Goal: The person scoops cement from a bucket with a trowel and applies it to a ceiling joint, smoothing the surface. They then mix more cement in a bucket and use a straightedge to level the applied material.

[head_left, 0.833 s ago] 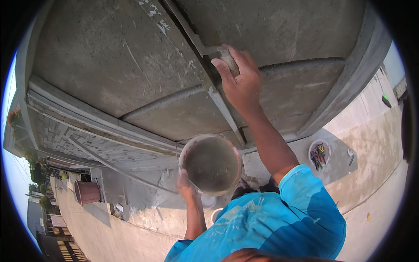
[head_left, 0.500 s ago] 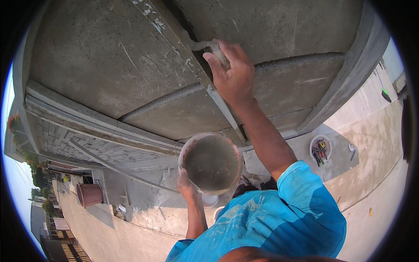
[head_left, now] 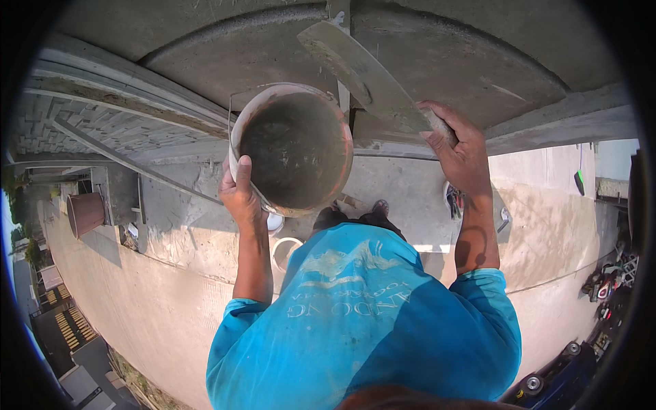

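Note:
My left hand (head_left: 240, 195) is closed on the near left rim of a round bucket (head_left: 240, 130), thumb on top of the edge. Wet grey mortar (head_left: 294, 154) lies inside it, and a thin wire handle stands off the far left side. To the right, my right hand (head_left: 461, 150) is wrapped round the handle of a trowel (head_left: 372, 80). Its long, grey-smeared blade points up and left, past the bucket's far right rim. Behind the blade is a grey plastered surface (head_left: 437, 61) with a narrow upright strip (head_left: 344, 96); I cannot tell if blade and surface touch.
A slanting bar (head_left: 130, 160) leans at the left, with a brown tub (head_left: 87, 214) beyond it. A pale bucket (head_left: 287, 254) stands below my left arm. A container of tools (head_left: 452, 199) is partly hidden by my right forearm. A green-headed brush (head_left: 579, 182) is at the right.
The view has turned downward. My right hand has come down and right from high on the strip, and the trowel blade now shows broadside. The bucket appears higher in view, still in my left hand.

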A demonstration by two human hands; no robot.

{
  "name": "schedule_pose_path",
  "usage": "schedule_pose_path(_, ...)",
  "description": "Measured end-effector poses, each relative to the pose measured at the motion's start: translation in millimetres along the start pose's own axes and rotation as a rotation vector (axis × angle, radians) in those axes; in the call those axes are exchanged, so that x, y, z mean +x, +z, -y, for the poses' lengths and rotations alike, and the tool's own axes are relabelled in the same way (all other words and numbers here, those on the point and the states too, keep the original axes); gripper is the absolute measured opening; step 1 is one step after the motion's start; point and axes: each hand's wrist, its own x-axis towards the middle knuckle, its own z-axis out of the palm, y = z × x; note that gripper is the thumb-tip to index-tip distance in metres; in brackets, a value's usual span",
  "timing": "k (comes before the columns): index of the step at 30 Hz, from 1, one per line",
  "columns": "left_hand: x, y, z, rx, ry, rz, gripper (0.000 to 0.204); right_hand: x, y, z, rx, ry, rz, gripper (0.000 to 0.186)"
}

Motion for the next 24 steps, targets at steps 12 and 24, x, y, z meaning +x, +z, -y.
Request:
schedule_pose_path(12,-11,14,-19,0.433,0.507,0.185,0.033,-11,97,-7,-0.806,-0.311,0.503,0.03)
schedule_pose_path(24,-10,22,-23,0.47,0.552,0.229,0.03,-37,115,-19,-0.37,-0.058,0.645,0.026)
